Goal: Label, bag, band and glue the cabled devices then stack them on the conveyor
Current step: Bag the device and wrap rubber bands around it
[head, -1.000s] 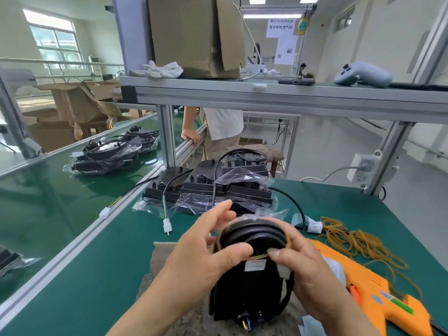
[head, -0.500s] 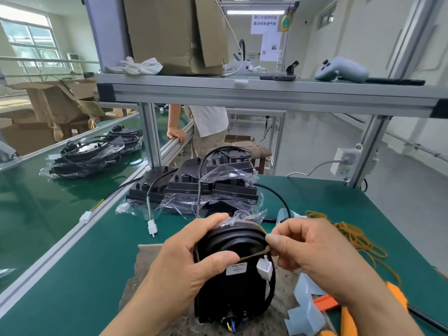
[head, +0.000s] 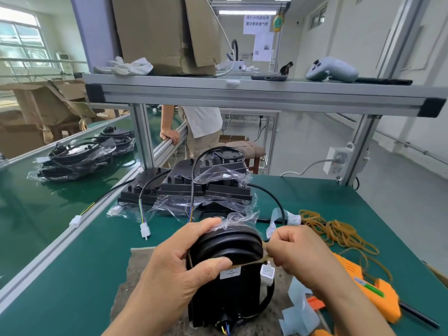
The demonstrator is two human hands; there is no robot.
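My left hand [head: 179,265] grips the bagged device [head: 226,263] steady; my right hand [head: 294,251] pinches the rubber band [head: 249,261], stretching it around the device.

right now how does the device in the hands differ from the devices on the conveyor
The held device stands upright over the grey mat; the conveyor devices lie flat on the green belt. The left hand grips the held device while the right hand pinches a rubber band stretched across it; the conveyor devices lie untouched, piled together. Both are black, cabled and in clear plastic.
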